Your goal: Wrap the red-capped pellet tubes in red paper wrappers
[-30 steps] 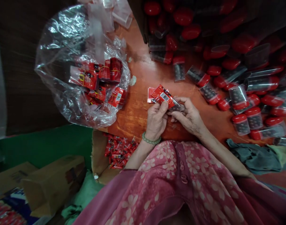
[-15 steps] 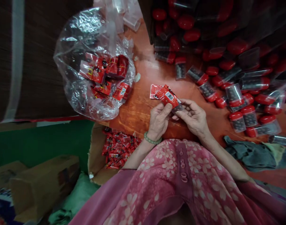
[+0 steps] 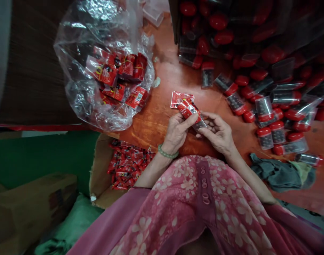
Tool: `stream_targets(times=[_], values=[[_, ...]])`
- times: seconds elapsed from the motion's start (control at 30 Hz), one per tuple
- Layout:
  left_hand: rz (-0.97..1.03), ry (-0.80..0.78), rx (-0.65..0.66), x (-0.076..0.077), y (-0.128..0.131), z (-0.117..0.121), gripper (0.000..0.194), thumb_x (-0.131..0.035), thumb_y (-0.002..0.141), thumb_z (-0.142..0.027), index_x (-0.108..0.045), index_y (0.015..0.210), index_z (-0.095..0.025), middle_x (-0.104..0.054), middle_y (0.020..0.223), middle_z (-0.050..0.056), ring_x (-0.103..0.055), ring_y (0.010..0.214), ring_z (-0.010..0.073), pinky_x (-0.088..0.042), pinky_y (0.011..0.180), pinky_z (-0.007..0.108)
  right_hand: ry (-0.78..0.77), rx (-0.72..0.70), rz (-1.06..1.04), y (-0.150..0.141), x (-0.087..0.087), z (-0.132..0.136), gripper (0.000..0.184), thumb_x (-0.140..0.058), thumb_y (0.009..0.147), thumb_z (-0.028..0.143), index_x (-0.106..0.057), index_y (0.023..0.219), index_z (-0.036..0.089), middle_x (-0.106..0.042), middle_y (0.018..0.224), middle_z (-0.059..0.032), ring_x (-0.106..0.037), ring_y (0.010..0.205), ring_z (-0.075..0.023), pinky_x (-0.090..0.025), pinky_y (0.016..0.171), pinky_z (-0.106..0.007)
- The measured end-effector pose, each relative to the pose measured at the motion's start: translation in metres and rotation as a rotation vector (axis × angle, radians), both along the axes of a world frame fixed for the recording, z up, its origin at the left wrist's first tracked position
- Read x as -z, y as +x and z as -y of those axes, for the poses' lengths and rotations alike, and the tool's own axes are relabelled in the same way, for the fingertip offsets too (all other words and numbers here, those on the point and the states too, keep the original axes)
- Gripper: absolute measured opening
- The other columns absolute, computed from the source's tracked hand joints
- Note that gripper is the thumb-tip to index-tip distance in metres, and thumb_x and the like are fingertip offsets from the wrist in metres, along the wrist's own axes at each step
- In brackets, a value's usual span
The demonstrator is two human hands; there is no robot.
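My left hand (image 3: 177, 131), with a green bead bracelet on the wrist, pinches a small clear bottle of dark pellets wrapped in a red printed sleeve (image 3: 185, 109). The thumb lies across the sleeve beside its barcode. At the bottle's lower end, the fingers of my right hand (image 3: 219, 134) are closed on the clear part. Just beyond my left fingertips, flat red printed sleeves (image 3: 176, 99) lie on the table, partly covered by the bottle. To the right are several red-capped clear bottles (image 3: 278, 132) with dark pellets inside.
A clear plastic bag (image 3: 71, 81) holds bundled red sleeves (image 3: 109, 74) on the left of the orange table (image 3: 166, 71). Below the table edge, a cardboard box (image 3: 99, 177) contains many red-wrapped bottles (image 3: 127, 163). A dark cloth (image 3: 276, 171) lies at the right.
My left thumb has moved up onto the sleeve, covering part of the barcode. The bottle is turned slightly more upright in my hands. The whole view has shifted a little.
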State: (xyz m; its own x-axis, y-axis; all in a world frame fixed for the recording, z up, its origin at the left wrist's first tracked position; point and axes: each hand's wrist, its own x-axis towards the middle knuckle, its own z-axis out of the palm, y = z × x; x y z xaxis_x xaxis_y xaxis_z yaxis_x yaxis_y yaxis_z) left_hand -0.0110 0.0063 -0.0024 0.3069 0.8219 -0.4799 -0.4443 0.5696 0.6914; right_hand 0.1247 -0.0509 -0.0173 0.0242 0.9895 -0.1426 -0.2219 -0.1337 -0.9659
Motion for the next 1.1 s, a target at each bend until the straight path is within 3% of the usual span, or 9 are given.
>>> stream_targets(times=[0.13, 0.27, 0.37, 0.5, 0.77, 0.9, 1.1], values=[[0.046, 0.010, -0.005, -0.002, 0.000, -0.001, 0.034, -0.091, 0.065, -0.041, -0.077, 0.085, -0.017, -0.079, 0.088, 0.005, -0.072, 0.080, 0.0162, -0.056, 0.081, 0.029, -0.012, -0.004, -0.008, 0.000, -0.002, -0.002, 0.036, -0.081, 0.084, 0.034, -0.069, 0.117, 0.029, -0.075, 0.099, 0.0029, -0.071, 0.074, -0.0097, -0.066, 0.066, -0.022], [0.031, 0.015, 0.053, -0.003, 0.001, 0.000, 0.025, -0.087, 0.067, -0.036, -0.077, 0.078, -0.016, -0.078, 0.079, 0.004, -0.070, 0.071, 0.0151, -0.055, 0.070, 0.026, -0.004, 0.064, -0.025, -0.001, 0.000, -0.001, 0.032, -0.084, 0.080, 0.033, -0.072, 0.110, 0.028, -0.077, 0.108, 0.0018, -0.073, 0.066, -0.0090, -0.065, 0.061, -0.022], [0.047, 0.007, 0.086, -0.002, 0.003, 0.000, 0.023, -0.084, 0.070, -0.035, -0.078, 0.081, -0.015, -0.077, 0.078, 0.004, -0.065, 0.065, 0.0122, -0.050, 0.058, 0.023, 0.001, 0.116, -0.011, -0.003, 0.001, -0.003, 0.029, -0.084, 0.080, 0.032, -0.072, 0.106, 0.027, -0.079, 0.100, 0.0018, -0.072, 0.059, -0.0091, -0.063, 0.056, -0.020], [0.093, -0.051, 0.080, 0.001, 0.008, -0.001, 0.030, -0.087, 0.068, -0.039, -0.075, 0.082, -0.015, -0.078, 0.090, 0.006, -0.059, 0.061, 0.0091, -0.044, 0.052, 0.022, 0.016, 0.208, 0.004, -0.005, 0.004, -0.008, 0.024, -0.084, 0.080, 0.033, -0.070, 0.098, 0.025, -0.078, 0.081, 0.0052, -0.073, 0.054, -0.0099, -0.062, 0.054, -0.019], [0.158, -0.100, 0.057, 0.003, 0.010, -0.004, 0.050, -0.088, 0.065, -0.055, -0.075, 0.091, -0.014, -0.079, 0.101, 0.011, -0.062, 0.069, 0.0125, -0.041, 0.054, 0.023, -0.011, 0.270, 0.030, -0.009, 0.009, -0.012, 0.023, -0.084, 0.079, 0.033, -0.069, 0.095, 0.025, -0.078, 0.081, 0.0055, -0.071, 0.050, -0.0101, -0.063, 0.053, -0.022], [0.151, -0.080, 0.043, 0.002, 0.015, 0.003, 0.051, -0.089, 0.065, -0.055, -0.076, 0.090, -0.014, -0.079, 0.099, 0.010, -0.060, 0.069, 0.0100, -0.042, 0.058, 0.022, -0.018, 0.349, 0.056, -0.008, 0.011, -0.008, 0.023, -0.087, 0.074, 0.033, -0.071, 0.088, 0.025, -0.076, 0.082, 0.0055, -0.069, 0.050, -0.0091, -0.063, 0.055, -0.023], [0.124, -0.049, 0.049, 0.003, 0.018, 0.015, 0.051, -0.089, 0.064, -0.056, -0.077, 0.090, -0.014, -0.077, 0.096, 0.008, -0.052, 0.061, 0.0050, -0.038, 0.054, 0.019, -0.070, 0.320, -0.023, -0.004, 0.017, 0.002, 0.028, -0.089, 0.071, 0.037, -0.068, 0.083, 0.023, -0.074, 0.084, 0.0044, -0.069, 0.054, -0.0090, -0.062, 0.056, -0.023]])
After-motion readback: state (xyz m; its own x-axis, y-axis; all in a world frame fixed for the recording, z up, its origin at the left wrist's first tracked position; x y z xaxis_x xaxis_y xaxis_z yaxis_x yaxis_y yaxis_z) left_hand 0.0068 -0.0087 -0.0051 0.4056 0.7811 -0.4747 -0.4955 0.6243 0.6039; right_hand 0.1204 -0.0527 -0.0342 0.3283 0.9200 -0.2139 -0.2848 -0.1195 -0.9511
